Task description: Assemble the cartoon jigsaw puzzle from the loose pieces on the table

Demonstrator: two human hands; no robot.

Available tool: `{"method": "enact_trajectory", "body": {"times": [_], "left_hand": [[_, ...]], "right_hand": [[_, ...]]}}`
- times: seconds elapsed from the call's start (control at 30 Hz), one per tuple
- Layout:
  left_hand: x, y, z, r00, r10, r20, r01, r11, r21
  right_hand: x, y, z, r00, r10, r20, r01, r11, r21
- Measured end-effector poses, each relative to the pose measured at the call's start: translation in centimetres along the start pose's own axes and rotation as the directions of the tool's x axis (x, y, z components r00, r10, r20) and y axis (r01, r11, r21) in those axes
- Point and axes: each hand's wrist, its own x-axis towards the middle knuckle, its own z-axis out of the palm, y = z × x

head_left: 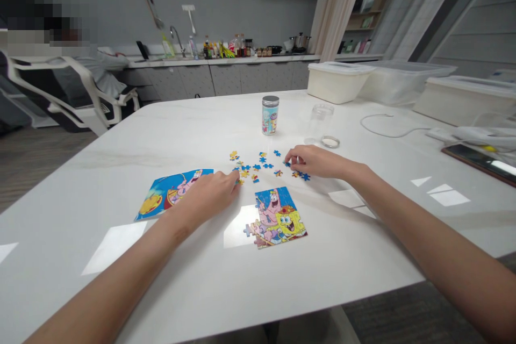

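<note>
A partly assembled cartoon puzzle point(282, 217) lies on the white table point(193, 290), with some pieces jutting from its left edge. Beyond it are several loose blue and yellow pieces point(256, 167). My left hand point(215, 191) is closed at the left side of these pieces, its fingertips on something I cannot make out. A picture sheet point(161, 193) lies partly behind that hand. At the right side of the pieces, my right hand point(304, 160) has its fingers pinched on a blue puzzle piece point(287, 164).
Behind the pieces stands a printed can point(270, 115). A clear jar point(321, 118) and a ring lid point(330, 142) are to its right. Plastic bins point(338, 81), a white cable point(397, 134) and a phone point(484, 164) sit at the right. A person sits at the far left.
</note>
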Motion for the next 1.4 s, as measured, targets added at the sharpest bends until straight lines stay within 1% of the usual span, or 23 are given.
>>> {"method": "enact_trajectory", "body": {"times": [0.13,0.37,0.63,0.87,1.1,1.23,1.4], "left_hand": [[0.0,0.2,-0.2,1.0,0.011,0.009,-0.011,1.0,0.001],[-0.1,0.5,-0.8,1.0,-0.006,0.003,0.007,1.0,-0.024],[0.0,0.2,-0.4,1.0,-0.005,0.002,0.005,1.0,-0.027],[-0.1,0.1,-0.4,1.0,0.025,-0.001,-0.025,1.0,-0.011],[-0.1,0.1,-0.5,1.0,0.013,0.012,-0.013,1.0,-0.027],[-0.1,0.2,-0.7,1.0,0.0,0.012,0.0,1.0,-0.027],[0.0,0.1,-0.6,1.0,-0.01,0.008,0.011,0.999,-0.041]], "right_hand": [[0.1,0.1,0.1,1.0,-0.012,0.002,0.012,1.0,0.008],[0.0,-0.3,-0.1,0.999,0.019,0.027,-0.019,1.0,-0.004],[0.0,-0.1,-0.1,0.998,0.044,0.033,-0.045,0.999,0.008],[-0.2,0.0,-0.6,0.997,0.083,0.004,-0.083,0.996,-0.018],[-0.4,-0.3,-1.0,0.997,0.067,0.047,-0.067,0.998,0.007],[-0.3,0.1,-0.9,0.997,0.068,0.041,-0.068,0.998,-0.001],[-0.4,1.1,-0.9,0.996,0.089,0.023,-0.087,0.995,-0.057]]}}
